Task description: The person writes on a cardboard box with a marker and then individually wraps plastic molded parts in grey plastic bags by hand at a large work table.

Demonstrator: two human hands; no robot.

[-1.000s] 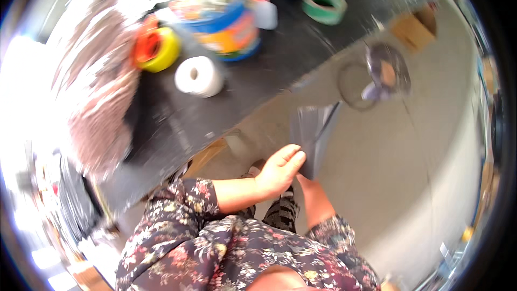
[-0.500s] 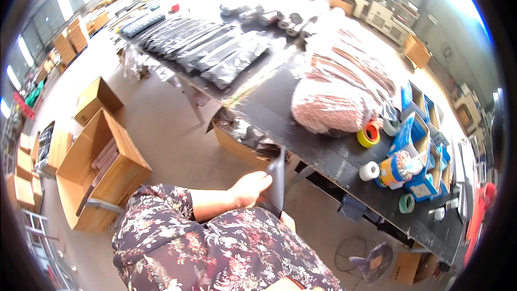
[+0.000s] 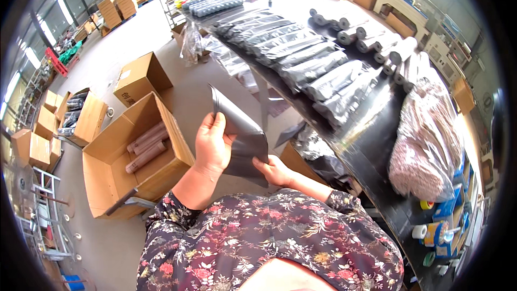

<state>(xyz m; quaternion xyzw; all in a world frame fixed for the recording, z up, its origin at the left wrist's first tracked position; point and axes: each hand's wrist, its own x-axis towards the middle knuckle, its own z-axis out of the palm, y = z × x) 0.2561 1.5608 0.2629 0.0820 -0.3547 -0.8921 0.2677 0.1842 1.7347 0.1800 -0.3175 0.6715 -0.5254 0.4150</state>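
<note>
A folded black plastic sheet (image 3: 242, 139) hangs between my two hands, in front of my chest; whether it is a bag cannot be made out. My left hand (image 3: 211, 141) grips its left side, with the thumb up along the edge. On the lower right edge, my right hand (image 3: 276, 171) pinches it between thumb and fingers. To the left of my left hand, an open cardboard box (image 3: 110, 175) holds a few pinkish-brown rolls (image 3: 146, 156). Beyond my right hand, a carton (image 3: 296, 157) stuffed with crumpled plastic stands beside the table.
A long black table (image 3: 371, 159) runs along the right, bearing a row of black plastic-wrapped packages (image 3: 301, 56), dark rolls (image 3: 371, 37) and a pink fluffy bundle in clear plastic (image 3: 425, 145). Another carton (image 3: 142, 78) stands on the floor at the left.
My view has turned left. The black plastic sheet is now raised and spread between both hands, and my right hand has come into full view. The rolls in the open box show more.
</note>
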